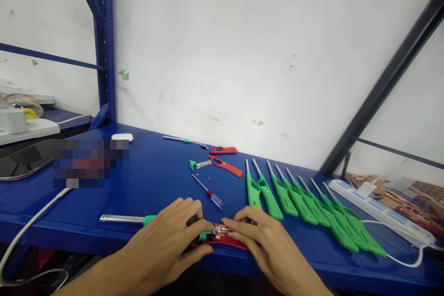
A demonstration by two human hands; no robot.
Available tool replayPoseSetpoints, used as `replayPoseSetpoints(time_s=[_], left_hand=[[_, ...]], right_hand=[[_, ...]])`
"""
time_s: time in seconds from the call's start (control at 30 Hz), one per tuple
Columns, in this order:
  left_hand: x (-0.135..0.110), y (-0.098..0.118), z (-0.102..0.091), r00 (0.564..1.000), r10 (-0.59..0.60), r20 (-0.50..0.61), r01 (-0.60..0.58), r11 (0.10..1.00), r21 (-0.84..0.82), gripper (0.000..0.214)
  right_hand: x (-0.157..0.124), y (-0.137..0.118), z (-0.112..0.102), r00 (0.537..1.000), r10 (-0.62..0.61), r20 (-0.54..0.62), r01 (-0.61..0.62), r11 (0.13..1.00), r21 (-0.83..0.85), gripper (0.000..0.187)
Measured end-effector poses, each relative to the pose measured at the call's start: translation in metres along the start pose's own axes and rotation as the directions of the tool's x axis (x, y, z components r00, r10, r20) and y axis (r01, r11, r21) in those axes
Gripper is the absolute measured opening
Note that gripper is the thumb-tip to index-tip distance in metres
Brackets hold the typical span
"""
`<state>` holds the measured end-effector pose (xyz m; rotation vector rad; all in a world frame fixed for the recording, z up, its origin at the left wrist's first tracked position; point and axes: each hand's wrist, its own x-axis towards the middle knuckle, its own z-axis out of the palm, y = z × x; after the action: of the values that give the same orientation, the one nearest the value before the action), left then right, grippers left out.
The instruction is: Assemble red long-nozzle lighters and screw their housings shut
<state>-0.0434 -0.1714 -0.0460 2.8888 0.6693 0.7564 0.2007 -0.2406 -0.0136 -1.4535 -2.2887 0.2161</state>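
An opened gas lighter with a red half casing (227,242) lies at the table's front edge. Its metal tube (121,218) points left, with a green collar (149,219) beside my left hand (169,236). That hand is closed over the lighter's trigger end, thumb and index finger by a green part (204,237). My right hand (265,236) pinches the other end, its fingertips at the clear fuel tank (221,228) and casing. My fingers hide part of the inner pieces.
A screwdriver (215,199) lies behind the hands. Farther back are red casing halves (229,167), a loose tank with a green piece (203,164) and a metal tube (175,138). Several green lighters (272,201) line the right, near a power strip (385,215).
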Motion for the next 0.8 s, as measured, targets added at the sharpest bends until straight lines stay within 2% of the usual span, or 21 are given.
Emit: replayPoseSetpoints(time_s=[0.2,0.47,0.8], left_hand=[[-0.0006,0.0026,-0.0031,0.999,0.032,0.01,-0.032,0.999,0.007,0.016],[0.0028,0.0038,-0.0082,0.999,0.01,0.045,-0.01,1.0,0.004,0.014],[0.0009,0.0032,-0.0067,1.0,-0.009,0.012,0.009,1.0,-0.02,0.011]], right_hand=[[0.0002,-0.0004,-0.0008,1.0,-0.007,0.006,0.007,1.0,0.007,0.039],[0.0007,-0.0015,-0.0011,1.0,-0.006,0.006,0.005,1.0,0.012,0.039],[0.0008,-0.0029,-0.0015,1.0,0.003,-0.009,-0.002,1.0,0.027,0.036]])
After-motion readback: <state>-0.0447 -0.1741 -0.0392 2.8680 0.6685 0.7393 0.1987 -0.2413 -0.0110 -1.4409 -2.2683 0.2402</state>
